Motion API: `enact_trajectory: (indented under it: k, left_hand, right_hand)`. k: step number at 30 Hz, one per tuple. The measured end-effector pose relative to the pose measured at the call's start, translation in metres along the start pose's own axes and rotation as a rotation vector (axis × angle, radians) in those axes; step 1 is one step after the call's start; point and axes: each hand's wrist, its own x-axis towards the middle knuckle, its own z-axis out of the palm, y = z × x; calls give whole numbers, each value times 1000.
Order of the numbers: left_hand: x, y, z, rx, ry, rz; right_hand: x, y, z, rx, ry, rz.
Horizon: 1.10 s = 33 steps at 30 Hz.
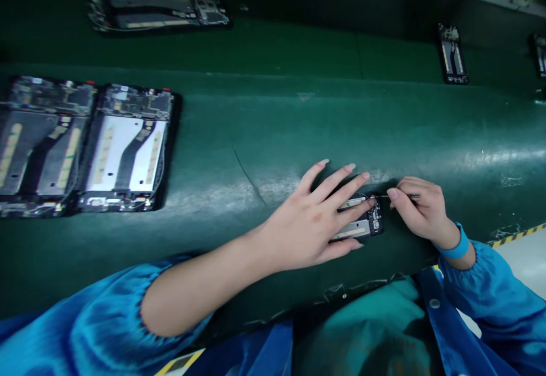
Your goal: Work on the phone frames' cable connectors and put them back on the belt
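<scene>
Head view: left hand (313, 222) flat, pinning the open black phone chassis (362, 221) near the green counter's (273, 131) front edge; right hand (422, 211) fingers pinch a thin metal probe (398, 196) at its top, needing steady aim.

Belt (273, 120) dark green, scuffed pale in spots. Open phones (85, 145) – black frames, silver-grey plates, tan strips. Sleeves (503, 302) bright blue, wristband (458, 248) lighter blue. Edge tape (518, 235) – yellow-black stripes. Small phone board (362, 222) black with tan patches.

Dim scene with soft blur throughout. Overhead light leaves pale glare streaks across the green counter (298, 114). Edges curve, distorted, and the far corners fall dark.
</scene>
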Motion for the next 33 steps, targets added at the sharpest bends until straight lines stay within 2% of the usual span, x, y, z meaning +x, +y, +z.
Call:
enact_trajectory:
  k: [6,12,14,16,18,20,23,25,28,33]
  left_hand:
    - [1,0,0,-19,5,-4]
    - [1,1,0,-34,1,-20]
    - [1,1,-1,-40,4,-31]
    - [1,2,-2,-45,9,-60]
    - [1,3,-2,-59,17,-99]
    - [2,3,-1,-74,26,-125]
    - [3,2,2,-65,30,-91]
    - [3,-1,3,-42,39,-35]
    - [2,-6,4,-30,61,14]
    - [3,-10,2,-50,23,19]
  right_hand:
    - [0,5,10,-47,-26,-86]
    - [1,5,12,21,89,-94]
    - [4,3,11,33,107,-37]
    - [9,1,9,34,88,85]
    - [17,-1,3,83,40,220]
    - [25,-3,-5,206,-61,369]
    - [37,-4,-15,372,-376,580]
    - [42,-5,-18,384,-547,641]
    - [46,-6,-15,336,-614,671]
    - [52,-9,-13,302,-656,726]
